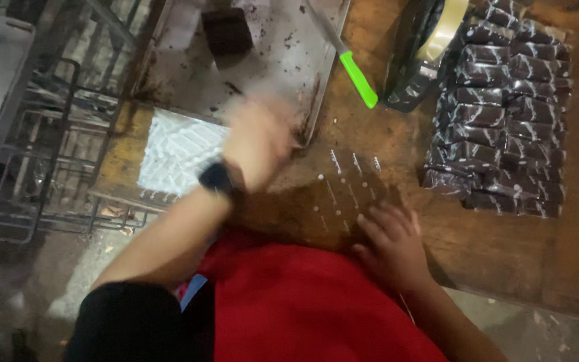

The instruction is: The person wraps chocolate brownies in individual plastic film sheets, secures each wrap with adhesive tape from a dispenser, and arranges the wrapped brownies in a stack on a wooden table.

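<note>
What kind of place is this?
Probably a small home bakery's packing table: a crumb-strewn baking tray, a green-handled knife, and rows of wrapped dark bars beside a tape dispenser.

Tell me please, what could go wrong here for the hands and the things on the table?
The left hand is blurred with motion beside the metal tray's edge; it may knock it. The green-handled knife overhangs that edge and could be bumped off. The clear bag under the right hand might slip.
</note>
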